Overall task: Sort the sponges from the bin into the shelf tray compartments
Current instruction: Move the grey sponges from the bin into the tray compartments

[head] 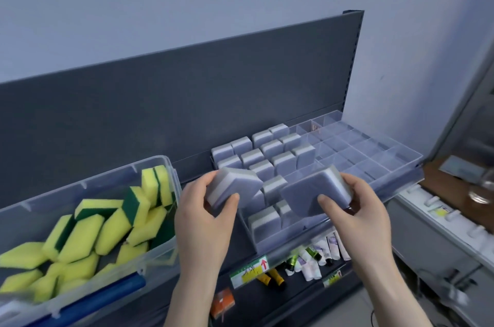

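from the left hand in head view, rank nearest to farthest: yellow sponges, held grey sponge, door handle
1. grey sponge, gripped in the left hand
2. yellow sponges, in the bin at its left
3. door handle, far right

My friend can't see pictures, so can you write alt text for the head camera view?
A person's left hand grips a grey sponge and the right hand grips a second grey sponge, both above a clear shelf tray. Its left compartments hold more grey sponges; a clear bin of yellow-and-green sponges sits to its left.
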`<state>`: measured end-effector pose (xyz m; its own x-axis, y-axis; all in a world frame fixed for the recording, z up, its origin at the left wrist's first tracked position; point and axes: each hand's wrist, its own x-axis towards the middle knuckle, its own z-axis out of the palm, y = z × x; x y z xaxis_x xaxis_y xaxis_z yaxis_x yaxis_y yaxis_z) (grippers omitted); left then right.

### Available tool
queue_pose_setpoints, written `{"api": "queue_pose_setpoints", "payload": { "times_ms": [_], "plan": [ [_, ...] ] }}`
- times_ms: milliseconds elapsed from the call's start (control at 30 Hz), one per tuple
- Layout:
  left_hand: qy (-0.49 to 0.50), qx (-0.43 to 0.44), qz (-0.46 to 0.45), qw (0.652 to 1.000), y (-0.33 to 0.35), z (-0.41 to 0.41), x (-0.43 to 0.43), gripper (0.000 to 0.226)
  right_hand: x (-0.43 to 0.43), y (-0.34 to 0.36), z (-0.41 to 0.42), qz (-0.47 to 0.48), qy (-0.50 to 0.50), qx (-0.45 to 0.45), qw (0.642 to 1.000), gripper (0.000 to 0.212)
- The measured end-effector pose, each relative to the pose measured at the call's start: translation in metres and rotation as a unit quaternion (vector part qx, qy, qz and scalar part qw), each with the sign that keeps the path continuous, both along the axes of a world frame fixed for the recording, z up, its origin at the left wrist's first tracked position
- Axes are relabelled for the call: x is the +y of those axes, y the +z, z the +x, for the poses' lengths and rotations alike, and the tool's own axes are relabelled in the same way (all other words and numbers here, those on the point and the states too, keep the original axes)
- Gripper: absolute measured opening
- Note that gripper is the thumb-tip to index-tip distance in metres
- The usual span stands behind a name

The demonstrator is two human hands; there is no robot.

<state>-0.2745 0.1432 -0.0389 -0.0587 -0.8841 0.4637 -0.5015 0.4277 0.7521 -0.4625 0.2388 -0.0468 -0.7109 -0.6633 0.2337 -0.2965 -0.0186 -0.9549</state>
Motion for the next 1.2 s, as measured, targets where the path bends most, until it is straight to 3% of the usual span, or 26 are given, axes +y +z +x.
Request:
{"api": "queue_pose_setpoints", "payload": {
  "times_ms": [567, 867, 1200],
  "plan": [
    [-0.046, 0.033, 0.059, 0.997, 0.003, -0.107, -0.088, 0.043, -0.090, -0.001, -0.120, 0.038, 0.050, 0.027, 0.998, 0.026],
    [-0.081, -0.051, 0.076, 0.993, -0.002, -0.128, -0.097, 0.042, -0.106, -0.007, -0.167, 0.083, 0.111, 0.049, 0.989, 0.029],
    [-0.075, -0.144, 0.097, 0.982, -0.008, -0.150, -0.089, 0.044, -0.132, -0.013, -0.203, 0.141, 0.247, 0.120, 0.951, 0.038]
  ]
}}
